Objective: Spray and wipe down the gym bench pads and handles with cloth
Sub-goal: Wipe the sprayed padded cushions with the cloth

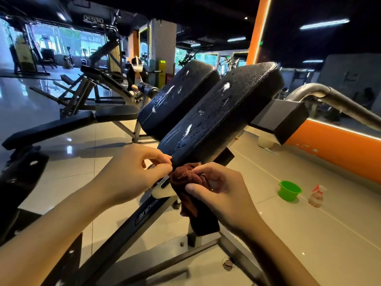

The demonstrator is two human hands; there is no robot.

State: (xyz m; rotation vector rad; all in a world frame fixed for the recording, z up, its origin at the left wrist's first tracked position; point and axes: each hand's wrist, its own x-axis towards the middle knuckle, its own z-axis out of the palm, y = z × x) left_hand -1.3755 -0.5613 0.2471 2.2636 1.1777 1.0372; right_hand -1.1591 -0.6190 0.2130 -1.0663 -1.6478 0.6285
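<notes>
Two black bench pads slope up side by side, the left pad (177, 100) and the right pad (224, 112), both wet with white spray streaks. Just below the right pad's lower end, a dark red-brown cloth (185, 178) is bunched. My right hand (220, 195) grips the cloth, which hangs down past the hand. My left hand (134, 174) pinches the cloth's upper edge with thumb and fingers. A metal handle (338, 102) curves out at the right. The spray bottle (316, 196) stands on the floor at the right.
A green bucket (288, 190) sits on the tiled floor beside the bottle. The bench's steel frame (148, 217) runs down between my arms. An orange wall panel (334, 153) is on the right, another bench (61, 124) on the left, a person at a machine beyond.
</notes>
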